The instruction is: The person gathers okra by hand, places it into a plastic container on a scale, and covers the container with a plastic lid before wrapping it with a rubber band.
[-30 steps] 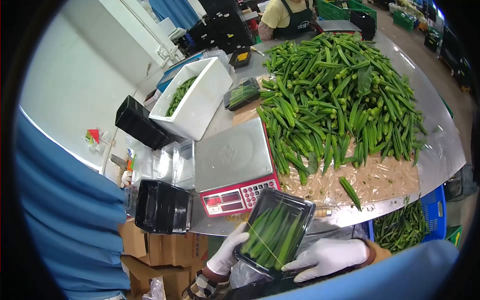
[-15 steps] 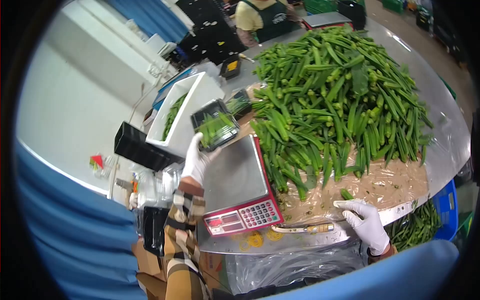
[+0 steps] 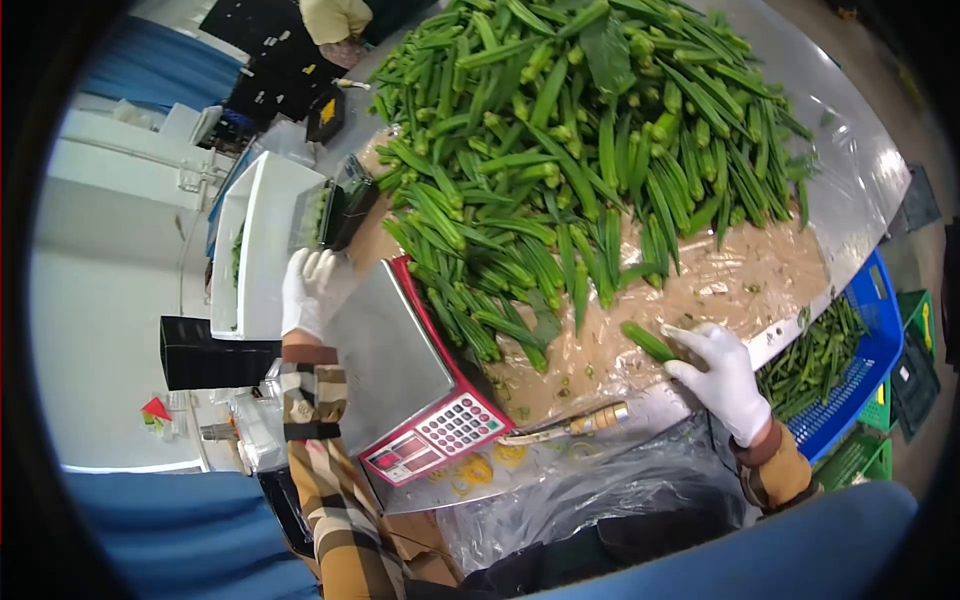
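Note:
My left hand point(image 3: 308, 295), in a white glove, is beside the scale point(image 3: 385, 345) with its fingers apart and nothing in them. Just beyond its fingertips, a clear-lidded tray of okra point(image 3: 312, 218) leans at the side of a white foam box point(image 3: 268, 215). Another black tray point(image 3: 352, 200) stands right against it. My gloved right hand point(image 3: 725, 378) is low over the plastic-covered table, thumb and forefinger spread either side of the near end of a single okra pod point(image 3: 645, 340). A large heap of okra point(image 3: 590, 150) lies beyond.
A curved knife point(image 3: 575, 425) with a light handle lies along the front edge, close to yellow rubber bands point(image 3: 475, 470). At the right, a blue crate point(image 3: 845, 375) holds more okra. Another person's arm point(image 3: 340, 45) shows at the far side of the table.
My left hand has let go of the okra tray, which now stands by the foam box. My right hand has moved forward around the single okra pod. The whole view has shifted and turned.

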The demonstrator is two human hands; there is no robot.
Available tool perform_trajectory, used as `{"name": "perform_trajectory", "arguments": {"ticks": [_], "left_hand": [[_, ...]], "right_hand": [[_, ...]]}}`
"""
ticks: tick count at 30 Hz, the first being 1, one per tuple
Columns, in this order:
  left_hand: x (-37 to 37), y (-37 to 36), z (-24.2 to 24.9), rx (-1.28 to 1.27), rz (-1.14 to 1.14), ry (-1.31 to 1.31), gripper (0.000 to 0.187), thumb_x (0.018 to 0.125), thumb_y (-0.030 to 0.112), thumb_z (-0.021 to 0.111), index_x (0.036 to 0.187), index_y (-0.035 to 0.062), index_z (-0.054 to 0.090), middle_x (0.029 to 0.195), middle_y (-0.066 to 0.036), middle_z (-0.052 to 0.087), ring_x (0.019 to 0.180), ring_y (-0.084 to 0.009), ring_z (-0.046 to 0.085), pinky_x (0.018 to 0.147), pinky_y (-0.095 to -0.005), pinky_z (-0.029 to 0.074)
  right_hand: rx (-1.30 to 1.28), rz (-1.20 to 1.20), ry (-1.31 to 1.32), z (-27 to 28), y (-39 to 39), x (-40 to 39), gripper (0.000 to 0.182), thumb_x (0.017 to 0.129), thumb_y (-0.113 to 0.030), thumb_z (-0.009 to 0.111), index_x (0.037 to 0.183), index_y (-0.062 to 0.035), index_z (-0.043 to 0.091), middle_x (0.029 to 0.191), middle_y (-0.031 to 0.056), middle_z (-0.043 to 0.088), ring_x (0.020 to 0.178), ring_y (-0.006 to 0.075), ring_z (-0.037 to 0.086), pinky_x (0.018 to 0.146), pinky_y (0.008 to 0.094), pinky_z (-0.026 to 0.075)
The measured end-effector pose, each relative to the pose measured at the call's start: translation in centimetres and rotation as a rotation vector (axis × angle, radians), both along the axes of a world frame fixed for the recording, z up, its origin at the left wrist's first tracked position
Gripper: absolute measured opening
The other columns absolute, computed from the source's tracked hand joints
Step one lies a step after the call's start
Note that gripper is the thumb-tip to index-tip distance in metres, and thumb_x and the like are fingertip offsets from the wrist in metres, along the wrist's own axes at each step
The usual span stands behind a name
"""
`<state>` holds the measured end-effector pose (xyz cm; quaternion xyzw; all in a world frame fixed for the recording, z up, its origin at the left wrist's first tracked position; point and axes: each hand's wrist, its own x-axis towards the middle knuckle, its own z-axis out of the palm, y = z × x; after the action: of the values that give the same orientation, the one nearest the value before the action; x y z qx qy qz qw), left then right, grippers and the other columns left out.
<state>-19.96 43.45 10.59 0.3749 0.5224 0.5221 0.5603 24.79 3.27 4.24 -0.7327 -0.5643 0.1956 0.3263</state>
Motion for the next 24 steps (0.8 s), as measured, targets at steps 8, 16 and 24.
{"name": "perform_trajectory", "arguments": {"ticks": [8, 16, 24], "left_hand": [[-1.2, -13.9, 7.1, 0.205, -0.086, 0.617, 0.05, 0.1, 0.011, 0.054, 0.147, 0.0024, 0.04, 0.143, -0.016, 0.049, 0.131, -0.0256, 0.05, 0.104, -0.0383, 0.045], [-16.4, -29.9, 7.4, 0.448, 0.159, 1.744, 0.045, 0.102, 0.016, 0.051, 0.141, -0.0042, 0.047, 0.14, -0.024, 0.052, 0.126, -0.0346, 0.052, 0.107, -0.0381, 0.039], [-25.6, -38.9, 3.1, 0.138, 0.365, 1.469, 0.038, 0.103, 0.022, 0.053, 0.125, -0.0086, 0.061, 0.111, -0.018, 0.068, 0.098, -0.0254, 0.063, 0.09, -0.0328, 0.049]], "right_hand": [[-0.232, -0.13, 0.986, -1.4, 0.3, 0.0, 0.031, 0.092, -0.009, 0.065, 0.122, -0.0011, 0.066, 0.087, -0.0033, 0.065, 0.069, 0.0051, 0.053, 0.064, 0.0243, 0.047], [-0.095, -0.116, 1.821, -2.7, -0.8, 1.7, 0.038, 0.099, -0.008, 0.056, 0.133, 0.0092, 0.052, 0.11, 0.0128, 0.069, 0.093, 0.0176, 0.068, 0.083, 0.0278, 0.055], [0.001, -0.024, 1.94, -2.1, -0.8, 0.9, 0.042, 0.1, -0.01, 0.054, 0.137, 0.0067, 0.046, 0.11, 0.0134, 0.068, 0.094, 0.0174, 0.068, 0.083, 0.0283, 0.057]]}}
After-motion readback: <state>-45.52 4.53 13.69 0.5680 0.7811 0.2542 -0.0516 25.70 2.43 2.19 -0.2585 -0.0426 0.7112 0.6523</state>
